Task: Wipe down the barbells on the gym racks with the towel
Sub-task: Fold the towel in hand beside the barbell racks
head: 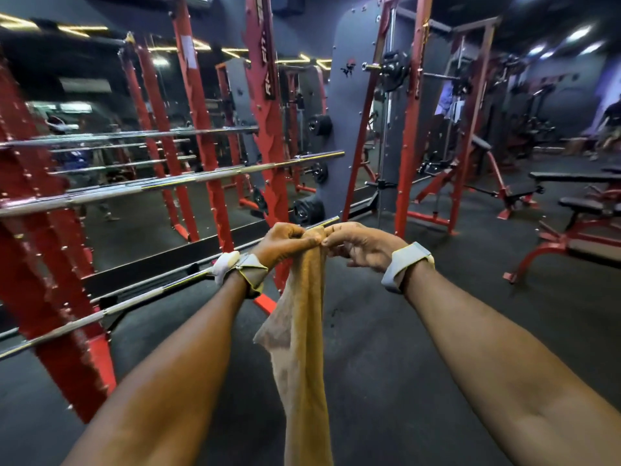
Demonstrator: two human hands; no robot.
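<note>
A long tan towel (300, 331) hangs straight down from my two hands in the middle of the view. My left hand (285, 242) and my right hand (353, 245) both pinch its top edge, thumbs almost touching. Right behind my hands runs the lowest chrome barbell (141, 297), slanting from lower left up to its end near my fingers. Two more barbells lie higher on the red rack: a middle barbell (188, 179) and an upper barbell (134, 134). The towel's top sits at the end of the lowest bar; I cannot tell whether it touches it.
The red rack uprights (67, 297) stand at the left and centre, with a mirror behind. A grey panel with weight plates (339, 136) and a red Smith machine (413, 129) stand ahead. Benches (578, 210) stand at the right on the dark rubber floor (403, 348).
</note>
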